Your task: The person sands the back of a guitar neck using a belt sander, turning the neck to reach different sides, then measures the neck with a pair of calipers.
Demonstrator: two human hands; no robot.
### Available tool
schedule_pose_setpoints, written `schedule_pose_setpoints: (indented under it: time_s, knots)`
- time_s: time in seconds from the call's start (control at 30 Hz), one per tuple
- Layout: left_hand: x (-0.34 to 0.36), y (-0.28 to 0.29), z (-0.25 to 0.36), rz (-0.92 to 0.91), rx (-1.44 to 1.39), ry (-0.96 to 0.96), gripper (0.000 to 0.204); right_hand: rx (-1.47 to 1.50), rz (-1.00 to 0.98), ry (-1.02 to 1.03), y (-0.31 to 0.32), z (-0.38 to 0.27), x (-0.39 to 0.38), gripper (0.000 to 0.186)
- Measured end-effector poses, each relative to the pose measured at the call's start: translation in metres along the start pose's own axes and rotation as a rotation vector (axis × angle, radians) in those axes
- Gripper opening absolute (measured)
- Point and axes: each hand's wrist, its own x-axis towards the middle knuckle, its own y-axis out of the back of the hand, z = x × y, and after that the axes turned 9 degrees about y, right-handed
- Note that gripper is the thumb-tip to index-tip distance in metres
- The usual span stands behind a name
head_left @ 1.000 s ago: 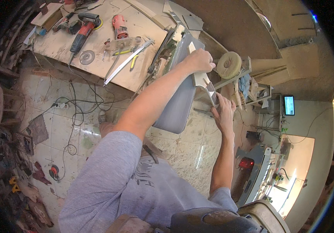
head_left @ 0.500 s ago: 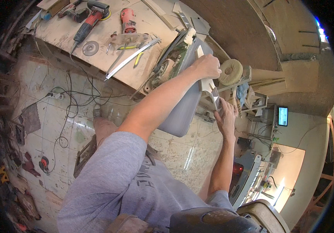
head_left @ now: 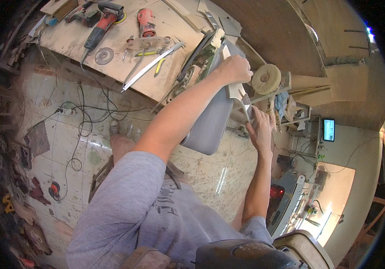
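My left hand (head_left: 234,70) is closed over a long, pale, flat piece (head_left: 235,91), which lies along the edge of a long grey sanding belt (head_left: 208,127). Toward my right hand the piece has notched edges and a shiny, narrow end. My right hand (head_left: 260,129) has its fingers bent around that end; the palm side is hidden from view. Beside the belt, on the far left of it, runs the dusty machine frame (head_left: 197,71) with its wheels and arms.
A round, cloth-like buffing wheel (head_left: 266,79) stands just right of my left hand. Across the workbench (head_left: 76,42) lie an angle grinder (head_left: 104,28), a red router (head_left: 147,23), a grey disc (head_left: 104,56) and pliers (head_left: 160,67). Cables (head_left: 82,112) trail over the tiled floor.
Both hands have shifted slightly up and left with the pale piece, which now sits a little further along the belt edge. My grip looks the same.
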Motion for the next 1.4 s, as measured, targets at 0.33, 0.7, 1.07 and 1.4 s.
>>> schedule_pose_setpoints:
  time_s: [0.33,0.7,1.07,1.4]
  knots:
    - [-0.004,0.006,0.004,0.025,0.037,-0.009,0.038,0.024,0.043,-0.024,-0.007,0.000,-0.001,0.071]
    - [-0.007,-0.005,0.001,0.095,0.002,-0.064,0.035,0.041,0.122,-0.052,-0.024,0.010,-0.008,0.068]
    - [-0.010,0.003,0.015,0.017,0.004,0.014,0.032,0.079,0.180,-0.035,-0.023,0.016,0.013,0.060]
    - [-0.011,-0.004,0.010,0.016,0.005,-0.025,0.032,0.413,0.147,-0.052,-0.021,0.021,0.036,0.065]
